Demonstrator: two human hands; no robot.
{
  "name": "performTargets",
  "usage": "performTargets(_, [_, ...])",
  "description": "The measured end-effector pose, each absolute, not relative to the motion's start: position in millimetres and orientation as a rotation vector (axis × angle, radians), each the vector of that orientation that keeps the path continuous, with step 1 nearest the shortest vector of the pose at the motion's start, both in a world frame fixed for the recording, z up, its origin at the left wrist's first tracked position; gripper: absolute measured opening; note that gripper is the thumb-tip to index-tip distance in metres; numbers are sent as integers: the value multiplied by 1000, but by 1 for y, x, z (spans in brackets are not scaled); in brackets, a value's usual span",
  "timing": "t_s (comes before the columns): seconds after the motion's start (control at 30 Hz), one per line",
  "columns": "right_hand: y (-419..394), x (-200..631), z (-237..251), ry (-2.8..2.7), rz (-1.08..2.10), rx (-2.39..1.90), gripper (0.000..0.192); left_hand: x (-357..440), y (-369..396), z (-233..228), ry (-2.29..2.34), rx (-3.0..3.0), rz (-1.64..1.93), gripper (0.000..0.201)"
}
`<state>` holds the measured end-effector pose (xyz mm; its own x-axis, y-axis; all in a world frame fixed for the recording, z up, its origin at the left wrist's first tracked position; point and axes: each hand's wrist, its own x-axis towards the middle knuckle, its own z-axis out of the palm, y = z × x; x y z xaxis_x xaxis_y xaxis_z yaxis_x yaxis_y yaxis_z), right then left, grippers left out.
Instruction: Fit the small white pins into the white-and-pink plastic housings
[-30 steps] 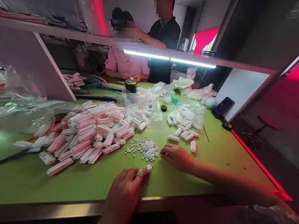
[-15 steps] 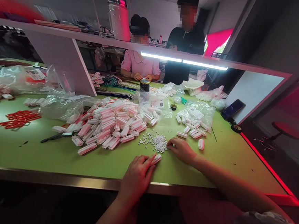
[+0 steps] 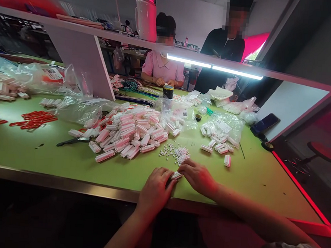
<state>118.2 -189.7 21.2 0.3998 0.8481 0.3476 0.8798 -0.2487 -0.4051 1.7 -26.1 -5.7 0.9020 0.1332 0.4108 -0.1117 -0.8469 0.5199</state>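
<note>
Near the front edge of the green table, my left hand (image 3: 156, 184) grips a white plastic connector housing (image 3: 176, 175) between thumb and fingers. Rows of small openings show on the housing's upper face. My right hand (image 3: 200, 176) is at the housing's right end, its fingers pinched together; whatever lies between the fingertips is too small to make out. Just beyond both hands lies a loose pile of tiny white plugs (image 3: 181, 155). A large heap of similar white housings (image 3: 130, 131) is to the left of that pile.
More housings lie by a clear plastic bag (image 3: 231, 125) on the right. A dark-handled tool (image 3: 72, 141) and red plastic strips (image 3: 35, 119) are at left. A shelf with a lamp (image 3: 212, 66) spans the table. Two people are beyond it. A phone (image 3: 265, 123) leans at right.
My right hand has moved from the pile of tiny plugs down to the housing in my left hand. The housing's face with openings now shows more. The camera view has shifted slightly.
</note>
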Motion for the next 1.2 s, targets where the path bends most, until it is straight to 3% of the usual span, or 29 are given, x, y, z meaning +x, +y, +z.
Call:
performTargets(0.57, [-194,130,28,-1287,-127,-2056,18,3,-26,-10,22,2516,550,14])
performTargets(0.73, [-190,131,58,-1333,-180,-2032,18,3,-25,-15,-7,2561,626,32])
performTargets(0.87, [-184,128,73,-1255,-204,-1945,13,2,-25,-11,-71,2638,622,33])
performTargets(1.2, [-183,118,29,-1228,-157,-1897,14,3,-27,-12,-56,2639,627,30])
